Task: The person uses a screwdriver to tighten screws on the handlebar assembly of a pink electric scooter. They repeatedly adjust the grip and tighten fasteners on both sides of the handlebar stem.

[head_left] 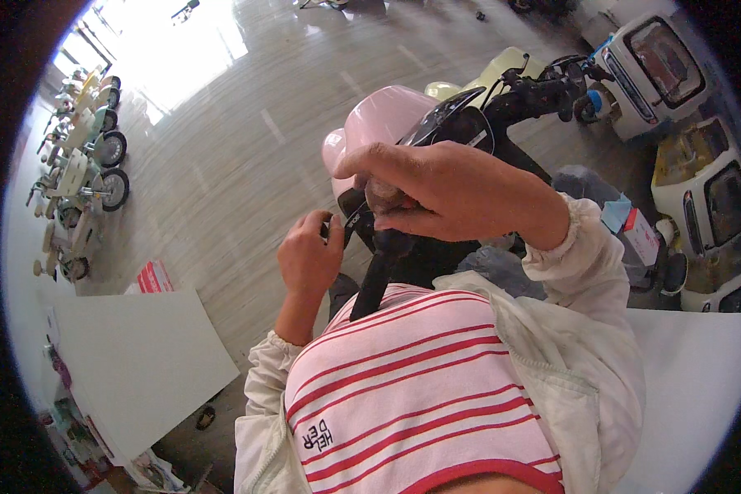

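while both hands work close to the chest, the right hand [449,191] comes in from the right with its fingers curled down over the top of a dark tool handle [376,276]. the handle runs down and to the left from under the palm toward the striped shirt [412,387]. the grip is closed around the handle's upper end, though the fingertips themselves are hidden underneath. the left hand [307,255] sits just beside it, lower and to the left, with fingers bent inward and pinching at a small dark part [347,224] near the scooter's front; whether it truly grips that part or only touches it, i cannot tell. both hands are at the pink scooter [387,115], whose rounded pink front panel rises just behind the right hand's knuckles. its black handlebar [535,92] stretches to the upper right. a white board [132,362] lies on the wood-patterned floor [247,148] at the lower left, with a red and white box [152,278] just beyond its far edge. a row of small pale green and cream scooters [86,160] stands well apart along the left side. white small vehicles [675,123] are parked at the upper right.
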Demonstrator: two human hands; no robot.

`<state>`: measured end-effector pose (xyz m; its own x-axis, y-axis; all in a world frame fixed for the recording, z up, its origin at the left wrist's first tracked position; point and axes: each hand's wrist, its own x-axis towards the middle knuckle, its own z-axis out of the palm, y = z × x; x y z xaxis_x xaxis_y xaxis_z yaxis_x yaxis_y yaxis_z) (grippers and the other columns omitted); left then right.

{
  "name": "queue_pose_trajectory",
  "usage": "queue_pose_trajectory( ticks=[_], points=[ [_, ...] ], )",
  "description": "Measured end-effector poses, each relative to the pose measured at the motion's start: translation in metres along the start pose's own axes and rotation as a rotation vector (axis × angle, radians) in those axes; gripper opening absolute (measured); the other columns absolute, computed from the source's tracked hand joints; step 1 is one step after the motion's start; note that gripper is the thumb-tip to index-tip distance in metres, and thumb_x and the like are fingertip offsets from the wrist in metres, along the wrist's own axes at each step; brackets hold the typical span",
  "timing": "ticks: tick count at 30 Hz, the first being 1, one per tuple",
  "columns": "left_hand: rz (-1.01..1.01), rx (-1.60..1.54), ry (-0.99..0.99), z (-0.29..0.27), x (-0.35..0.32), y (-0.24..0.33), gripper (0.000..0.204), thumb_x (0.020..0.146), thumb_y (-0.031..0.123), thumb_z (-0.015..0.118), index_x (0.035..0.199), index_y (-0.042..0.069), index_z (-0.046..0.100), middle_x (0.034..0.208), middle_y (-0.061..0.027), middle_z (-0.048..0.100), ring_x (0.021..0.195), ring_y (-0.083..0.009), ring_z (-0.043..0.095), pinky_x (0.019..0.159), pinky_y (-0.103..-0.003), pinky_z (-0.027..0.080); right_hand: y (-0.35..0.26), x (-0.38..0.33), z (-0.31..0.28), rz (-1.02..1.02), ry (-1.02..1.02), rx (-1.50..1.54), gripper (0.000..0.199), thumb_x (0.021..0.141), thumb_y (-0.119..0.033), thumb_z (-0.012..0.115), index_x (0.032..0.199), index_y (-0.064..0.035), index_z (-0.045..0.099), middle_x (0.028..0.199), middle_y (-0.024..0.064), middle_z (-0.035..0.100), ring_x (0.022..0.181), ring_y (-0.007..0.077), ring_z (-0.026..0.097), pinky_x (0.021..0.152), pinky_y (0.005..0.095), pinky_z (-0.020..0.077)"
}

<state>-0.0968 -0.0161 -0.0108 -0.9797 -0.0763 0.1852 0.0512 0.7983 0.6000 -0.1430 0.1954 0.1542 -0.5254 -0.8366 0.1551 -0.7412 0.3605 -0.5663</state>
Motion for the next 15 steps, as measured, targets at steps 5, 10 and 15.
queue_pose_trajectory(
  ticks=[5, 10, 15],
  points=[
    [0.047, 0.005, 0.018, 0.003, 0.001, -0.002, 0.023, 0.09, 0.03, 0.06, 0.09, 0.008, 0.068, 0.085, -0.0142, 0.068, 0.077, -0.0349, 0.066, 0.068, -0.044, 0.051, 0.004, -0.007, 0.004, -0.017, 0.195, 0.013, 0.04, 0.089, -0.022, 0.067, 0.118, -0.0054, 0.046, 0.082, 0.0096, 0.063, 0.07, 0.0315, 0.064, 0.059, 0.0393, 0.0512],
    [0.049, -0.02, 0.015, -0.001, 0.001, 0.003, 0.022, 0.09, 0.028, 0.061, 0.09, 0.007, 0.068, 0.084, -0.0134, 0.068, 0.076, -0.033, 0.066, 0.068, -0.043, 0.051, -0.014, -0.029, -0.019, -0.086, 0.656, 0.208, 0.044, 0.086, -0.017, 0.071, 0.119, -0.0039, 0.046, 0.084, 0.0063, 0.063, 0.07, 0.0175, 0.062, 0.061, 0.0289, 0.0503],
    [0.057, -0.01, 0.026, -0.002, 0.0, 0.003, 0.024, 0.091, 0.028, 0.061, 0.091, 0.006, 0.068, 0.084, -0.0132, 0.069, 0.076, -0.0323, 0.067, 0.068, -0.043, 0.051, -0.016, -0.06, -0.018, -0.039, 0.964, 0.184, 0.048, 0.089, -0.027, 0.065, 0.123, -0.0012, 0.043, 0.091, 0.0156, 0.063, 0.077, 0.0172, 0.061, 0.067, 0.0264, 0.0496]
  ],
)
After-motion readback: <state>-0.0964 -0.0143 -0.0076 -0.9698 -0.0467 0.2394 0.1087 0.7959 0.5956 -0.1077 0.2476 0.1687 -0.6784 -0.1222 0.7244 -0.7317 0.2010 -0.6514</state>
